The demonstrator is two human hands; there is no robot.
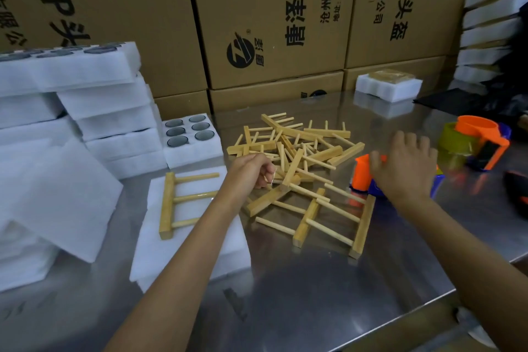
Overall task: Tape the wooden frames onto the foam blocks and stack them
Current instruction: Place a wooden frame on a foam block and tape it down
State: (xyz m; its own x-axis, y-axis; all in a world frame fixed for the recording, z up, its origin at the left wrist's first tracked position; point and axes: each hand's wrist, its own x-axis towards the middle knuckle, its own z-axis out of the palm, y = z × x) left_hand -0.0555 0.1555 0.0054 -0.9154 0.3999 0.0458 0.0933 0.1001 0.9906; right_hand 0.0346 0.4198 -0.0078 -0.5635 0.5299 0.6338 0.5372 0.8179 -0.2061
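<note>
Reaching over the dispenser (pixel 368 177), the right hand (pixel 405 169) spreads its fingers, holding nothing. Left hand (pixel 251 170) pinches a tape end. The frame (pixel 183 200) lies on foam (pixel 194 240) at 9 o'clock, spine running 12-to-6.

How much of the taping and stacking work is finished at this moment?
Done: foam blocks stand stacked at far right, though tape on them is not visible. In hand: one wooden frame lies on a foam block; the left hand pinches what seems a tape end, the right hand is on the tape dispenser. Left: a pile of loose frames.
</note>
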